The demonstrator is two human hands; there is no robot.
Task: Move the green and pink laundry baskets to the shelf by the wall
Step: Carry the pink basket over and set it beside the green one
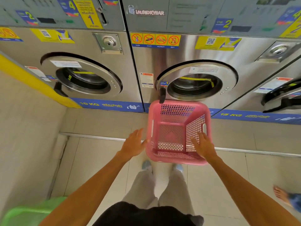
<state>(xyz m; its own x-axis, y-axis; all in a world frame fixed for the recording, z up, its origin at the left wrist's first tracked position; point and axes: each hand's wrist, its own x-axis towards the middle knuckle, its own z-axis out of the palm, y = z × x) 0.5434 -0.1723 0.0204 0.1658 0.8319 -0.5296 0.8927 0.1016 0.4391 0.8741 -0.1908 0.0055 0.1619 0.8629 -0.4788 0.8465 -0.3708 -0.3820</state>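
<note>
Head view. One pink basket (177,132) stood on the floor before the middle of three washers (195,79); one green basket (31,212) lay at near left. Two hands flanked the pink basket: left hand (133,144) and right hand (203,145), both with fingers spread and gripping nothing. A second person's bare foot (281,195) showed near right.

open hands (169,145) flanking pink basket (176,131), green basket (31,214) lower left
</note>
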